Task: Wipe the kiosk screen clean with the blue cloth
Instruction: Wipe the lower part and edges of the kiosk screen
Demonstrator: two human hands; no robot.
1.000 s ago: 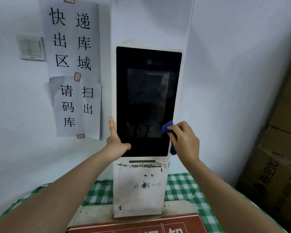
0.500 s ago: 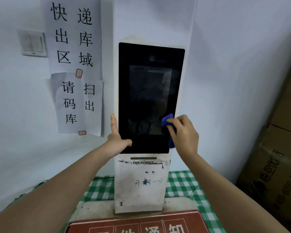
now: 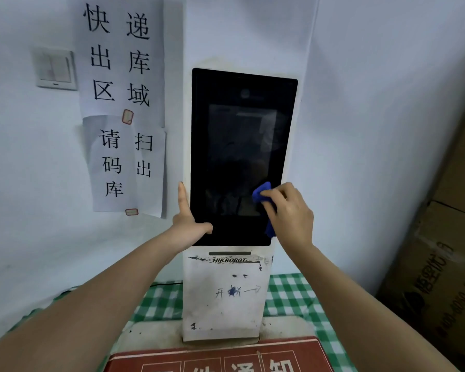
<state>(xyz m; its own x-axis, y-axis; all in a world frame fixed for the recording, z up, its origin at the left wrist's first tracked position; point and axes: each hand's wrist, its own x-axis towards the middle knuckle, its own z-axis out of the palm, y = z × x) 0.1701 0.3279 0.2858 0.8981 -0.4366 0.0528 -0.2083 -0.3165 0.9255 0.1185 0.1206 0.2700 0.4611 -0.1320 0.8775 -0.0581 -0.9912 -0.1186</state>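
Observation:
A white upright kiosk (image 3: 226, 296) carries a tall black screen (image 3: 239, 146), dark and faintly smeared. My right hand (image 3: 290, 210) is closed on a bunched blue cloth (image 3: 262, 193) and presses it against the screen's lower right part; a tail of cloth hangs below the palm near the screen's right edge. My left hand (image 3: 188, 221) braces the kiosk at the screen's lower left corner, the forefinger pointing up along the left edge and the thumb lying on the black glass.
Paper notices (image 3: 121, 103) with black characters hang on the wall left of the kiosk, beside a light switch (image 3: 54, 69). Stacked cardboard boxes (image 3: 440, 251) stand at the right. A green checked cloth (image 3: 293, 296) covers the table, with a red sign (image 3: 218, 358) at the front edge.
My right hand with the blue cloth has stayed on the lower right of the screen, shifting only slightly. My left hand holds the same corner. The view has tilted a little.

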